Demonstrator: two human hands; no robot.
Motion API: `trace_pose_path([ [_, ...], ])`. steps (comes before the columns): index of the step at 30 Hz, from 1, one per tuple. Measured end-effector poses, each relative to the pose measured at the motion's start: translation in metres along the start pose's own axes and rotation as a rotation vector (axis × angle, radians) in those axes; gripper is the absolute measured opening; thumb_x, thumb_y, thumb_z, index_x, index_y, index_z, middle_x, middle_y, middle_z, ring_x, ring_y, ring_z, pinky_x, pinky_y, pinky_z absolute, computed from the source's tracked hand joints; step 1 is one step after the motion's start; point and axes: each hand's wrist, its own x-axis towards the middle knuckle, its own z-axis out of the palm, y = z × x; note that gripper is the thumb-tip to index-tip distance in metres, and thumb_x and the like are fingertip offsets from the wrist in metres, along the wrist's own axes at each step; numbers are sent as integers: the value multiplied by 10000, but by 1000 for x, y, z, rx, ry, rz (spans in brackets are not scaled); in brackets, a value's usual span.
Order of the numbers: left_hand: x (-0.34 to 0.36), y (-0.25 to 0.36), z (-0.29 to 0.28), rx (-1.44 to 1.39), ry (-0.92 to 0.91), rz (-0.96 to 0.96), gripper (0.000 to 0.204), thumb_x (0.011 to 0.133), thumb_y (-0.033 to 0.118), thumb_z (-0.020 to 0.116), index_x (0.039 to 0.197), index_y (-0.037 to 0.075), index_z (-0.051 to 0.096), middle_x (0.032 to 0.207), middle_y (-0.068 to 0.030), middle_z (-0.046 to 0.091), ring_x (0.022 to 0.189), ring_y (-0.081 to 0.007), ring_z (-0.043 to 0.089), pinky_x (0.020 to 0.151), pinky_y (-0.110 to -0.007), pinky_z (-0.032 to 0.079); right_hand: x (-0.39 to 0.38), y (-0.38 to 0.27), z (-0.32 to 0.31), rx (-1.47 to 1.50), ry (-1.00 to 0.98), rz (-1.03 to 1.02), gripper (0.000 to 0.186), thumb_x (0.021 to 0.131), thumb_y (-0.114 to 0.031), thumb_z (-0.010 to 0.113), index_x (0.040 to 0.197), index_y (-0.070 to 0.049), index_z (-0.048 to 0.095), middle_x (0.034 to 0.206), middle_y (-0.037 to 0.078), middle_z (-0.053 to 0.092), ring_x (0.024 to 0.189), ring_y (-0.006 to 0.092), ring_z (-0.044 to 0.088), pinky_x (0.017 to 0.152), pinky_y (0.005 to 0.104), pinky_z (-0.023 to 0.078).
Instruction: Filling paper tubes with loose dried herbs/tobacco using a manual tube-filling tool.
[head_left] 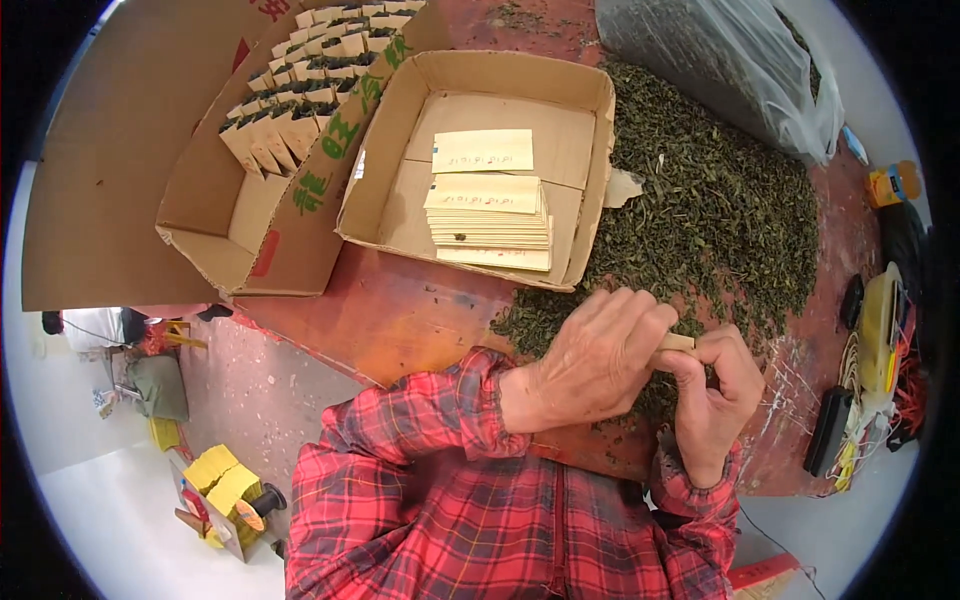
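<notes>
Over the near edge of a heap of dried green leaves (720,190), both my hands are at a small tan paper envelope (679,343), mostly hidden by fingers. My left hand (590,360) curls over its left side. My right hand (720,390) pinches the other end between thumb and fingers. Just beyond my left hand stands a shallow cardboard box (590,190), where a stack of flat envelopes (482,195) lies beside a single envelope (484,150). What is inside the held envelope does not show.
A deeper cardboard box (215,255) at the far left holds rows of leaf-filled envelopes (285,130). A clear plastic bag (710,70) of leaves stands at the back right. A black case (828,430) and a yellow container (880,330) line the right side of the red table (400,310).
</notes>
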Motion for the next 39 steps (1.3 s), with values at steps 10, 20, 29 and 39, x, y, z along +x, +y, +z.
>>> trace_pose_path([
  [10, -4, -2, 0, -19, -41, -19, 588, 740, 1, 774, 1266, 15, 514, 1004, -170, 578, 862, -375, 588, 754, -454, 469, 1, 5, 2, 1, -22, 1, 307, 794, 16, 864, 757, -5, 560, 712, 85, 552, 623, 214, 513, 565, 330, 399],
  [20, 5, 4, -14, 83, -83, -47, 607, 694, 53, 818, 1255, -5, 595, 1117, -176, 660, 995, -385, 640, 863, -462, 513, -1, 11, 11, -40, 59, -55, 320, 789, 7, 876, 748, -13, 559, 691, 91, 515, 593, 243, 487, 534, 370, 384],
  [29, 4, -1, -14, 48, -86, -77, 516, 765, 0, 763, 1254, -18, 601, 1097, -191, 676, 997, -402, 657, 832, -461, 567, 2, 11, 18, -84, 105, -79, 299, 777, -58, 901, 756, -28, 605, 709, 106, 544, 606, 282, 548, 539, 403, 424],
  [39, 4, -4, -13, 52, -119, -44, 576, 754, -28, 778, 1302, -21, 602, 1060, -203, 648, 947, -394, 642, 821, -454, 544, -5, 4, 4, -72, 54, -124, 132, 855, -37, 804, 958, -4, 727, 841, 133, 652, 728, 331, 647, 633, 423, 521],
])
